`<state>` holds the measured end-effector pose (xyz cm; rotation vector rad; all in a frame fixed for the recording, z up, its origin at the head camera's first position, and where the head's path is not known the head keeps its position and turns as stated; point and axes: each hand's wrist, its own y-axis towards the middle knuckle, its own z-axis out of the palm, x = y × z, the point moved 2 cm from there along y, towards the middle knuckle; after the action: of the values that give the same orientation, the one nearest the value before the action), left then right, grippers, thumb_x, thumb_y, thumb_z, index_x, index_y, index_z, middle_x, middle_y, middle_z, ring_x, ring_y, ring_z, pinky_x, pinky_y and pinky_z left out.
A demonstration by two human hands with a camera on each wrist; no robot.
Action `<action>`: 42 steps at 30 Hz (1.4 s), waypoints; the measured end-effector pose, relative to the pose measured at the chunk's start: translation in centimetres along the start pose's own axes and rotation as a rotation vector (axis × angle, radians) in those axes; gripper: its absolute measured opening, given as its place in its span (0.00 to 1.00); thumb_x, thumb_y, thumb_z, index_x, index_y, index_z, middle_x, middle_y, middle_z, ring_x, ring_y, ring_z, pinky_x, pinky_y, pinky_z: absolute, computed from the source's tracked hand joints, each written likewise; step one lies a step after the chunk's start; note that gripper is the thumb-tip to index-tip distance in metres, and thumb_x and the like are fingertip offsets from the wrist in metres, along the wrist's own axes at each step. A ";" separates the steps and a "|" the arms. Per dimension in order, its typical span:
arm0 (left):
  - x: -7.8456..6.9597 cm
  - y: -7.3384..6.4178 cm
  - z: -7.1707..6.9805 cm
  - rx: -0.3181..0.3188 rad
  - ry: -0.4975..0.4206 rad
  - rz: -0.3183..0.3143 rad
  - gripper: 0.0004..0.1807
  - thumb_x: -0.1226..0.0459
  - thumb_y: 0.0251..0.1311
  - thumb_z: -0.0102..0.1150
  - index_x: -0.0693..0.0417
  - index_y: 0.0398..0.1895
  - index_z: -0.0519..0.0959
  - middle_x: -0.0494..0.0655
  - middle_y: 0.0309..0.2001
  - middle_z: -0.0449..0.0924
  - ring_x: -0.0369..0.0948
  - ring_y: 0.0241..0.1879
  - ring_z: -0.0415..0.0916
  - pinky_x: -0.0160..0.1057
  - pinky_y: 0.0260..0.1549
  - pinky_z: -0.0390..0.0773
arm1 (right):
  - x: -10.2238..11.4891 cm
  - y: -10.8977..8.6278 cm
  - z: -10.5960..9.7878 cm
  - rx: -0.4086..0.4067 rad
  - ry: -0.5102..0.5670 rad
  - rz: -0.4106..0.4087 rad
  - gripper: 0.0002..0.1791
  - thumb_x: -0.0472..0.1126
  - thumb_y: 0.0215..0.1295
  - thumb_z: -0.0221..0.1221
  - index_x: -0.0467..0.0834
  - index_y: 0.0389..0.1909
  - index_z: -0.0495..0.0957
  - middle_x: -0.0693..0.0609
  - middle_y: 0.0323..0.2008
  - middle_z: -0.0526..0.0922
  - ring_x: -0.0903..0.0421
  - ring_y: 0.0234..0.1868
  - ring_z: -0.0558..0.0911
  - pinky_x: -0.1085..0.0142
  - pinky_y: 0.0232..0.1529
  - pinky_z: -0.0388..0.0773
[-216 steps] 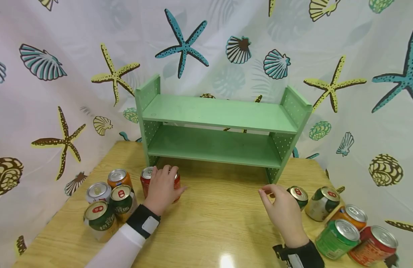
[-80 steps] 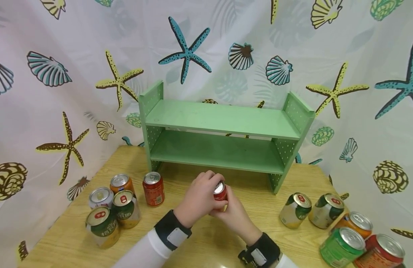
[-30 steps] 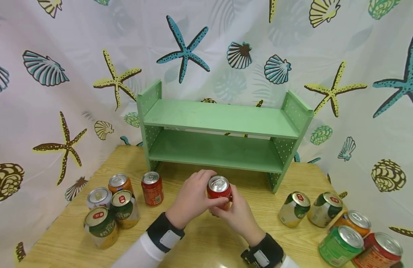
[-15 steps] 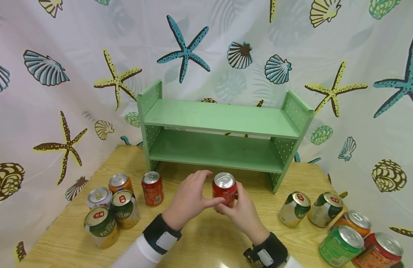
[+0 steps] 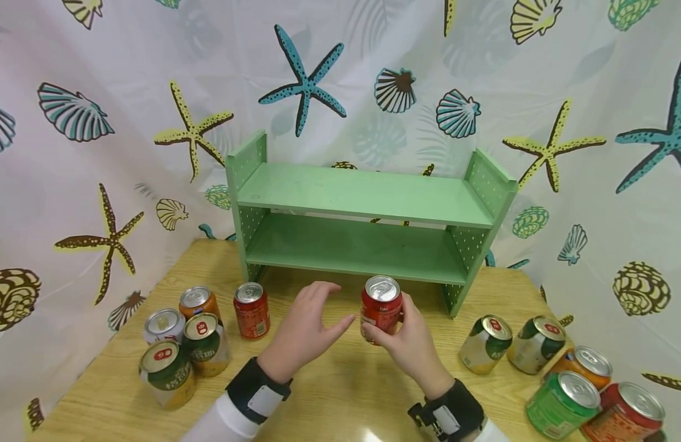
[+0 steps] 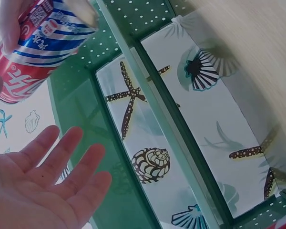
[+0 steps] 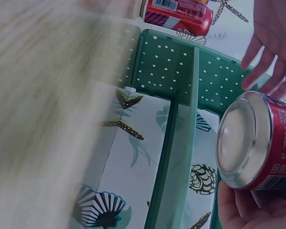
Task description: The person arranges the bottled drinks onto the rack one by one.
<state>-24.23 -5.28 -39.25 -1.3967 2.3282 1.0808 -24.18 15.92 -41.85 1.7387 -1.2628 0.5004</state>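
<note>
My right hand (image 5: pixel 412 341) grips a red Coke can (image 5: pixel 381 307) around its side, with the thumb across the front. The silver top of the can faces up in the head view. In the right wrist view the bare bottom of the can (image 7: pixel 238 143) shows, so it is off the table. To its left, my left hand (image 5: pixel 303 331) is apart from the can, fingers spread and holding nothing. The left wrist view shows that open palm (image 6: pixel 47 186) below the can (image 6: pixel 43 43). Behind both hands stands a green two-tier shelf (image 5: pixel 357 245) with pegboard sides.
Another red can (image 5: pixel 251 312) stands near the shelf's left foot. Several cans, including an orange can (image 5: pixel 199 303) and a green-and-white can (image 5: pixel 167 374), cluster at left. On the right are two green-and-white cans, an orange can, a green can (image 5: pixel 564 405) and a red can (image 5: pixel 624 412).
Earlier my left hand reached over the red cans at left. Both hands then held one can at the centre. Now the left has let go and drawn left, while the right carries it rightward.
</note>
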 end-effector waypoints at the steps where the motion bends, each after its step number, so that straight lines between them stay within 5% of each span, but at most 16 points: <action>1: 0.1 -0.1 0.0 -0.004 -0.002 0.001 0.31 0.50 0.64 0.70 0.58 0.63 0.75 0.51 0.58 0.80 0.50 0.61 0.76 0.52 0.60 0.78 | 0.0 0.1 -0.1 -0.002 0.002 -0.001 0.40 0.45 0.55 0.78 0.40 0.65 0.70 0.44 0.56 0.82 0.46 0.56 0.83 0.46 0.55 0.82; 27: 2.0 -1.4 0.8 0.019 0.022 -0.045 0.22 0.55 0.65 0.69 0.54 0.57 0.79 0.48 0.54 0.80 0.48 0.56 0.79 0.50 0.57 0.80 | 0.1 2.0 -3.4 -0.077 -0.019 0.029 0.39 0.48 0.59 0.75 0.39 0.66 0.68 0.43 0.56 0.82 0.48 0.53 0.82 0.58 0.49 0.83; 36: 1.9 -1.6 1.0 0.041 -0.004 -0.076 0.21 0.54 0.65 0.69 0.54 0.57 0.79 0.48 0.53 0.81 0.49 0.57 0.79 0.52 0.57 0.80 | 0.3 3.0 -5.0 -0.102 -0.063 0.003 0.37 0.47 0.60 0.75 0.37 0.64 0.69 0.41 0.53 0.83 0.49 0.46 0.82 0.67 0.41 0.81; 42: 2.0 -1.5 1.2 0.058 -0.012 -0.090 0.20 0.54 0.65 0.69 0.54 0.56 0.80 0.49 0.53 0.81 0.49 0.57 0.78 0.52 0.58 0.80 | 0.7 3.6 -6.3 -0.116 -0.047 0.021 0.38 0.47 0.61 0.74 0.36 0.65 0.67 0.40 0.56 0.82 0.46 0.52 0.82 0.63 0.47 0.82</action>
<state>-24.21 -6.20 -41.89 -1.4544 2.2466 0.9857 -26.08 20.56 -36.54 1.6498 -1.3184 0.3926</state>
